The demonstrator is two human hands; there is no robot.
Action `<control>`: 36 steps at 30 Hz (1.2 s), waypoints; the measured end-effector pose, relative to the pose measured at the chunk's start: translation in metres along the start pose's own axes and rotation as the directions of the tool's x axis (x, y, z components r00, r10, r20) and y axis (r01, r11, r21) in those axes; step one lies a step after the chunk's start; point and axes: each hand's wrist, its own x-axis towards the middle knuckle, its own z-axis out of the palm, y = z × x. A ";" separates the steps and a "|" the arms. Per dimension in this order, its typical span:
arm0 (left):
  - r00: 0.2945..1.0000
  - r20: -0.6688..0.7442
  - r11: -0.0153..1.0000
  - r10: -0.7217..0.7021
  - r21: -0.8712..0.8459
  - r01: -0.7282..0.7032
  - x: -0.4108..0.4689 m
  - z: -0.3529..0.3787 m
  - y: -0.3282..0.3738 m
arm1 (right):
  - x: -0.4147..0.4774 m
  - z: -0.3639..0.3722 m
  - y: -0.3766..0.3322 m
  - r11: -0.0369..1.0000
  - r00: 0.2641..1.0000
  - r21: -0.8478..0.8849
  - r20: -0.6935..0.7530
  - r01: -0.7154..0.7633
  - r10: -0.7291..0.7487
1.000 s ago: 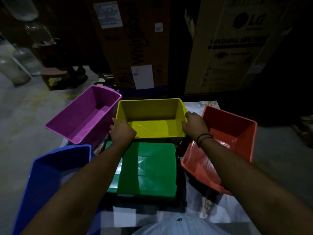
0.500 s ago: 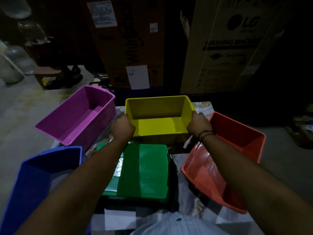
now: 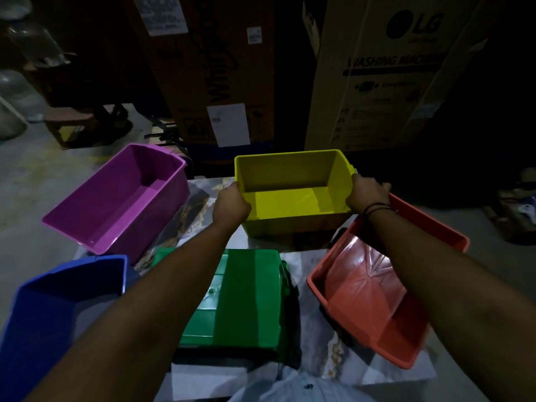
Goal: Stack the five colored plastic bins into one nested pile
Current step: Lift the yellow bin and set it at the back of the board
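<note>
I hold the yellow bin [image 3: 290, 181] by both sides above the far middle of the table. My left hand [image 3: 230, 204] grips its left wall and my right hand [image 3: 364, 194] grips its right wall. The green bin [image 3: 246, 297] lies in the middle of the table in front of me, partly hidden by my left forearm. A purple bin [image 3: 121, 198] sits at the far left, a blue bin [image 3: 58, 314] at the near left, and a red bin [image 3: 368, 297] at the right under my right forearm.
The bins rest on a small marble-patterned table [image 3: 342, 361]. Large cardboard appliance boxes [image 3: 385, 71] stand right behind the table. Concrete floor [image 3: 32, 181] spreads to the left, with a low stool [image 3: 72, 117] and clear bottles farther back.
Both hands have lifted the yellow bin off the far edge of the green bin and carried it up and a little to the right. The other bins stay put.
</note>
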 end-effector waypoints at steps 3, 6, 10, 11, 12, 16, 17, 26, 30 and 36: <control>1.000 0.011 1.000 -0.001 -0.025 0.001 0.005 0.003 0.009 | 0.011 -0.001 0.010 1.000 0.999 0.024 0.035 0.006 -0.007; 1.000 0.017 0.998 -0.014 -0.054 0.015 0.009 0.004 0.017 | 0.019 -0.003 0.018 0.999 0.999 0.031 0.052 0.015 -0.017; 1.000 0.017 0.994 -0.025 -0.103 0.027 0.011 0.009 0.029 | 0.026 -0.009 0.028 0.999 0.997 0.031 0.069 0.012 -0.014; 0.999 0.017 0.994 -0.027 -0.110 0.029 0.012 0.010 0.032 | 0.028 -0.009 0.031 0.999 0.997 0.044 0.073 0.003 -0.006; 1.000 0.015 0.993 -0.027 -0.113 0.029 0.012 0.012 0.035 | 0.030 -0.009 0.033 0.998 0.997 0.057 0.075 -0.009 0.005; 0.999 0.012 0.989 -0.035 -0.141 0.037 0.013 0.018 0.044 | 0.035 -0.007 0.043 0.993 0.997 0.115 0.069 -0.028 0.020; 0.999 0.010 0.989 -0.036 -0.144 0.037 0.013 0.018 0.045 | 0.036 -0.007 0.045 0.992 0.998 0.124 0.066 -0.025 0.017; 0.999 0.022 0.993 -0.029 -0.110 0.031 0.016 0.022 0.043 | 0.036 -0.002 0.048 0.984 0.999 0.176 0.044 -0.011 0.003; 1.000 0.018 0.994 -0.018 -0.107 0.020 0.015 0.024 0.043 | 0.035 0.002 0.051 0.979 0.999 0.206 0.053 -0.010 -0.001; 0.999 0.042 0.996 0.010 -0.084 -0.007 0.012 0.026 0.041 | 0.034 0.003 0.055 0.975 0.998 0.220 0.067 -0.022 0.008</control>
